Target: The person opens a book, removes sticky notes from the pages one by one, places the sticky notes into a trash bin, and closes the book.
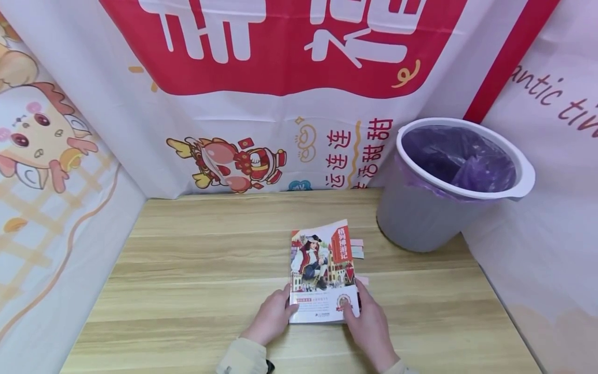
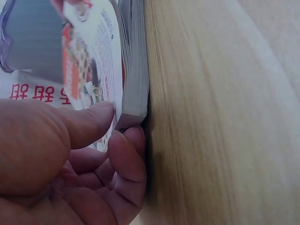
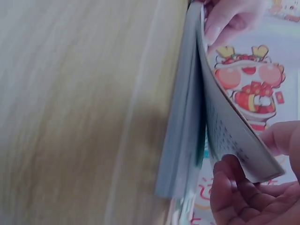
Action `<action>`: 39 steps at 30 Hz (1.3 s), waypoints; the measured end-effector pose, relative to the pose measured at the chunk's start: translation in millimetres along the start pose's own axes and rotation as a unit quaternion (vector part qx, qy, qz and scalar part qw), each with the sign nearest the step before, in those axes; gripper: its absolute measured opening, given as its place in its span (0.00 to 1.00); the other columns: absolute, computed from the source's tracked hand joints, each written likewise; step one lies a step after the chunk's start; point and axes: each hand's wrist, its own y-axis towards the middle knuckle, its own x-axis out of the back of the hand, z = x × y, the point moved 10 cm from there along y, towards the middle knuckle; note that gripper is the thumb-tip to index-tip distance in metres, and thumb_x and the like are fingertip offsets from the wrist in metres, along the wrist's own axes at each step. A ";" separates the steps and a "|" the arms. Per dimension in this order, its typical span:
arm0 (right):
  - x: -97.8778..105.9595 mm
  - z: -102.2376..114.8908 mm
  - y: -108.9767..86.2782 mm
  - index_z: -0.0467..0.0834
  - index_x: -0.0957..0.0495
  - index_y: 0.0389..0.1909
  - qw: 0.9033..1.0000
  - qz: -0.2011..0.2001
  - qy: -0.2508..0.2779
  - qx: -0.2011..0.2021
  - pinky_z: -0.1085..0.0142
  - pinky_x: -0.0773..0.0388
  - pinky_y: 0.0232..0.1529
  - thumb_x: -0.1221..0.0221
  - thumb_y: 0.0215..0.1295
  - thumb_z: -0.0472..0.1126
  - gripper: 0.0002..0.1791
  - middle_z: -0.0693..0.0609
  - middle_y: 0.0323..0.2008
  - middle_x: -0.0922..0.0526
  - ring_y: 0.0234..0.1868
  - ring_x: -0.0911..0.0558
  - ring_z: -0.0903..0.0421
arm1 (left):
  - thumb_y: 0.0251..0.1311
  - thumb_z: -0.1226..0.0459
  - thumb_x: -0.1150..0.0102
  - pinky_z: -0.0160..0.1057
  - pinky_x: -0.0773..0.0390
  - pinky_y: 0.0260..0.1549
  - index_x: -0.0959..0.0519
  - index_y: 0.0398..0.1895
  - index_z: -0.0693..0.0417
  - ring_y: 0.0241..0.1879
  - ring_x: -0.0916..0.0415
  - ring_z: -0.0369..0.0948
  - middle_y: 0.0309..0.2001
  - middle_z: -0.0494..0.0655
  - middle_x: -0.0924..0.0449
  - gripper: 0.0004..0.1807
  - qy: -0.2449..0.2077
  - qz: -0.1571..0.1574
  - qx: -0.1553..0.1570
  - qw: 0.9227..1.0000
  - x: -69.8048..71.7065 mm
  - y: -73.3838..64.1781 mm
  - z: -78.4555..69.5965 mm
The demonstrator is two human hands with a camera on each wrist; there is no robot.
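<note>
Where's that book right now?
In the head view, the book is below and slightly right of centre, held between the left hand and the right hand, left of the grey bin.

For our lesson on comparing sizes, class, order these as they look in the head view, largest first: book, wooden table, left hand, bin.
1. Wooden table
2. Bin
3. Book
4. Left hand

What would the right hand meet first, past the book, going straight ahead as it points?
Past the book, the right hand would probably meet the printed curtain at the back, though depth is unclear.
</note>
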 end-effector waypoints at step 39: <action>-57.3 92.0 -23.6 0.51 0.44 0.77 0.967 0.023 0.055 0.249 0.56 0.29 0.63 0.31 0.48 0.28 0.54 0.48 0.72 0.35 0.69 0.32 0.51 | 0.64 0.64 0.36 0.32 0.20 0.32 0.22 0.58 0.67 0.30 0.20 0.34 0.34 0.42 0.15 0.22 -0.137 0.072 -0.035 0.987 12.3 -9.0 16.3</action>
